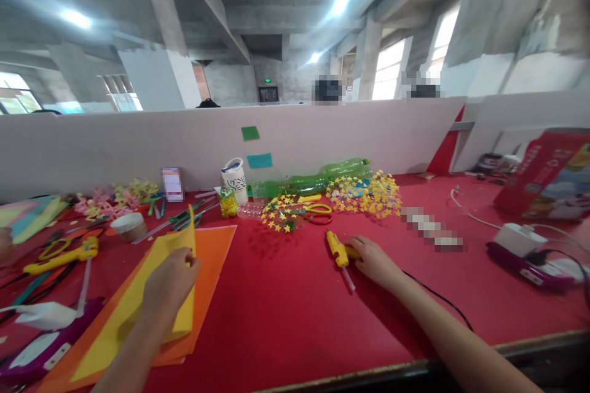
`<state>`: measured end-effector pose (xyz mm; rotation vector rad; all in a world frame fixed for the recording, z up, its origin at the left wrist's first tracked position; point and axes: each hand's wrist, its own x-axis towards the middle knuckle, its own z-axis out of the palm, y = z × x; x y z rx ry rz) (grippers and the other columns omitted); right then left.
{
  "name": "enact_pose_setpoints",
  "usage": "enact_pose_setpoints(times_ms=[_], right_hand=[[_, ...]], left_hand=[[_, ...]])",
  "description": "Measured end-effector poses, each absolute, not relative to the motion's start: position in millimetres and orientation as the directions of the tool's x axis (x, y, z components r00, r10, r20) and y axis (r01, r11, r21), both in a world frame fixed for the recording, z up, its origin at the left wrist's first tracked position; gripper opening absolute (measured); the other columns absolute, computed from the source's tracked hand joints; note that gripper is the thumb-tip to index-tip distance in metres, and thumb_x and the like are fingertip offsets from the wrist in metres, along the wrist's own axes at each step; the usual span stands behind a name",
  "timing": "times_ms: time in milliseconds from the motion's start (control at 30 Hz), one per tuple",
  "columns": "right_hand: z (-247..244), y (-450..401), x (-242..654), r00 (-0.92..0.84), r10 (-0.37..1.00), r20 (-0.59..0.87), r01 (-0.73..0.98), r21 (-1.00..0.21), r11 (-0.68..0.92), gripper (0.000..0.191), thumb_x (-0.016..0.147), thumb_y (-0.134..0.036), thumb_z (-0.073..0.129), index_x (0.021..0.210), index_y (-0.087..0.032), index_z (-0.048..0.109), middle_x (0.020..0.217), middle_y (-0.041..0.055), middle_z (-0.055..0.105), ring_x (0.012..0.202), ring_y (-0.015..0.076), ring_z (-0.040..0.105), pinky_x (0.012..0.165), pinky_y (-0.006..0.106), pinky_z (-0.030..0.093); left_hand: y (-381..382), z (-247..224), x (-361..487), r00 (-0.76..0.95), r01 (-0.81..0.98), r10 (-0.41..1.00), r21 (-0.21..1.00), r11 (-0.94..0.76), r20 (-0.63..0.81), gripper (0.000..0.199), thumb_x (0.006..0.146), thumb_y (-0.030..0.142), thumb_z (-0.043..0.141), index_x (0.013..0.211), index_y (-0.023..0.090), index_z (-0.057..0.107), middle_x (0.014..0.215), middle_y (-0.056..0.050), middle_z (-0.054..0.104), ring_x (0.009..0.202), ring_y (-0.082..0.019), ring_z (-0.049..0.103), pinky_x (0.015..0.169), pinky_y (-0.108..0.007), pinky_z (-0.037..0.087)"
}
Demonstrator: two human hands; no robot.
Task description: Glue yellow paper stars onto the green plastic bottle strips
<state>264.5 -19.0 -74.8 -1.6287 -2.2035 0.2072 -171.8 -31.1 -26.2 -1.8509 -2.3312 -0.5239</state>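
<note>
My left hand (169, 279) is closed on the right edge of a yellow sheet (113, 307), which curls up at that side. Beneath it lies an orange sheet (216, 258). My right hand (366, 255) has its fingers wrapped round the handle of a yellow hot glue gun (338, 250). The gun lies on the red table with its nozzle pointing away from me and a clear glue stick (349, 279) sticking out of its back. Beyond the two hands stand yellow star decorations (279, 215) and scissors with yellow handles (318, 212).
Green plastic bottles (308, 183) lie along the white partition (295, 129). A white cup (129, 227), another yellow glue gun (64, 258) and a purple power strip (83, 319) are on the left. Another power strip (530, 270) sits right. Part of another person's hand (4, 244) shows far left.
</note>
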Motion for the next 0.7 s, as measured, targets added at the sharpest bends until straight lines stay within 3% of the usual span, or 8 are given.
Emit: enact_pose_setpoints(times_ms=[67,133,233,333,467,500,600,700], right_hand=[[-76,-18,272,-0.222,0.948,0.228,0.896,-0.337,0.290,0.050,0.059,-0.003,0.044,0.105,-0.015,0.057,0.107,0.0098,0.059,0.098,0.0211,0.054,0.083,0.027,0.037],[-78,-16,280,-0.179,0.955,0.236,0.908,-0.333,0.253,0.048,0.061,-0.004,0.045,0.105,-0.015,0.057,0.107,0.0108,0.059,0.097,0.0218,0.054,0.082,0.027,0.037],[-82,-14,290,-0.108,0.963,0.247,0.924,-0.332,0.189,0.046,0.063,-0.004,0.046,0.106,-0.015,0.056,0.107,0.0114,0.058,0.097,0.0223,0.054,0.082,0.027,0.036],[-87,-10,298,-0.039,0.965,0.259,0.935,-0.332,0.127,0.046,0.063,-0.003,0.046,0.105,-0.015,0.056,0.108,0.0126,0.057,0.096,0.0233,0.055,0.080,0.028,0.036],[-92,-4,307,0.028,0.963,0.268,0.938,-0.340,0.067,0.043,0.063,-0.002,0.046,0.103,-0.013,0.058,0.104,0.0146,0.058,0.092,0.0253,0.056,0.077,0.030,0.037],[-94,-3,308,0.038,0.962,0.272,0.937,-0.345,0.061,0.042,0.064,-0.002,0.046,0.102,-0.013,0.058,0.103,0.0144,0.058,0.092,0.0251,0.056,0.077,0.031,0.037],[-96,0,312,0.058,0.958,0.282,0.930,-0.364,0.051,0.041,0.065,-0.002,0.048,0.102,-0.016,0.059,0.102,0.0127,0.059,0.092,0.0244,0.056,0.078,0.031,0.038],[-93,3,315,0.085,0.952,0.292,0.917,-0.396,0.039,0.038,0.066,-0.005,0.051,0.102,-0.016,0.059,0.102,0.0136,0.059,0.094,0.0264,0.055,0.079,0.033,0.039]], left_hand=[[-42,-25,-164,-0.111,0.968,0.868,0.250,-0.015,0.484,0.015,0.079,0.028,0.038,0.080,0.022,0.051,0.122,-0.011,0.056,0.104,-0.025,0.056,0.085,-0.033,0.041],[-55,-28,-154,0.020,0.924,0.851,0.315,-0.216,0.524,0.010,0.076,0.028,0.045,0.075,0.022,0.052,0.127,-0.009,0.053,0.117,-0.025,0.047,0.098,-0.034,0.034],[-79,-40,-132,0.108,0.739,0.893,0.565,-0.367,0.437,0.004,0.070,0.027,0.058,0.070,0.024,0.059,0.112,-0.011,0.062,0.115,-0.028,0.048,0.102,-0.038,0.030],[-101,-54,-103,0.326,0.428,0.925,0.843,-0.327,0.193,0.013,0.062,0.020,0.068,0.072,0.027,0.064,0.093,-0.010,0.069,0.104,-0.029,0.056,0.101,-0.044,0.031],[-122,-59,-62,0.497,0.330,0.858,0.886,-0.325,0.129,0.015,0.062,0.017,0.068,0.074,0.023,0.062,0.083,-0.005,0.069,0.085,-0.028,0.064,0.085,-0.057,0.042],[-125,-58,-53,0.548,0.306,0.828,0.891,-0.334,0.122,0.009,0.066,0.017,0.065,0.067,0.025,0.061,0.086,-0.006,0.070,0.083,-0.026,0.064,0.086,-0.054,0.043],[-125,-52,-30,0.738,0.184,0.650,0.872,-0.453,0.182,0.014,0.072,0.015,0.058,0.078,0.026,0.063,0.120,-0.010,0.059,0.110,-0.030,0.054,0.095,-0.050,0.036],[-121,-50,-12,0.731,0.093,0.640,0.894,-0.437,0.237,0.016,0.069,0.014,0.059,0.079,0.025,0.063,0.113,-0.014,0.062,0.104,-0.031,0.056,0.092,-0.046,0.039]])
